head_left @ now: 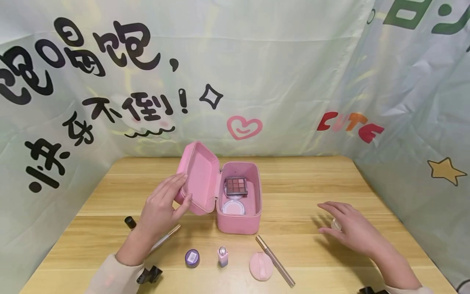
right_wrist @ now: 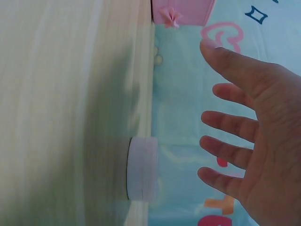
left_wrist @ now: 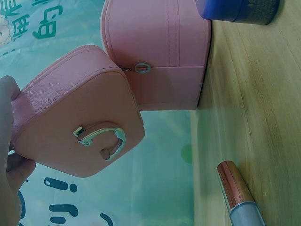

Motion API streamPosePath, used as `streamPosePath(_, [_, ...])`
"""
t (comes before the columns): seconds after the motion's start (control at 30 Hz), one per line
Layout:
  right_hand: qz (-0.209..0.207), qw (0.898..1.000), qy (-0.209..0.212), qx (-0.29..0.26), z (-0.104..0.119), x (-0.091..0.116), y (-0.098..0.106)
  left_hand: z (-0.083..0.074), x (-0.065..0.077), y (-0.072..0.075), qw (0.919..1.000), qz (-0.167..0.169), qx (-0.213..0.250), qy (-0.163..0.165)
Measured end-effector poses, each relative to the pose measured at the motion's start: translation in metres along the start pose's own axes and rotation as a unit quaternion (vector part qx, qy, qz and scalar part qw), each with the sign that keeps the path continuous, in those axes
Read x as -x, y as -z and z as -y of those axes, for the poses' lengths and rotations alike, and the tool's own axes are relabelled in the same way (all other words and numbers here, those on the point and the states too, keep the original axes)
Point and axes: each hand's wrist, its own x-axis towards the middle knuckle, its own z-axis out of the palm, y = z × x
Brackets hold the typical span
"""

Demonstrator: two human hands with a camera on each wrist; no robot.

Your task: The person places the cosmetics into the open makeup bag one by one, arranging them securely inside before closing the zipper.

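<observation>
A pink cosmetic case [head_left: 238,225] stands on the table with its lid swung out to the left. My left hand [head_left: 161,208] grips the edge of the lid [head_left: 200,175], fingers on the far side and thumb on the near side. Inside the case lie an eyeshadow palette [head_left: 236,186] and a round compact [head_left: 233,207]; something round is partly hidden under the palette. At the right, my right hand [head_left: 354,228] hovers with spread fingers near a white round container [right_wrist: 142,169], apart from it. From the head, that hand partly covers the container.
Along the front are a purple jar [head_left: 192,258], a small pink-purple bottle [head_left: 222,257], a pink powder puff [head_left: 260,267] and a slim brownish tube [head_left: 277,261]. A gold-capped tube [left_wrist: 235,183] and a black-capped item [head_left: 130,222] lie by the left forearm. Printed cloth surrounds the table.
</observation>
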Motion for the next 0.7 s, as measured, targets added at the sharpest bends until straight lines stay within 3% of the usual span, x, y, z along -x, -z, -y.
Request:
streamPosePath(0.23, [-0.002,1.000,-0.006,0.018,-0.008,0.003,0.002,0.001,0.001,0.000,1.0000,0.004,-0.003,0.000])
streamPosePath(0.7, [0.050,0.997,-0.054,0.018,-0.020,0.010,0.001,0.001,0.000,-0.001,1.0000,-0.002,0.001,0.000])
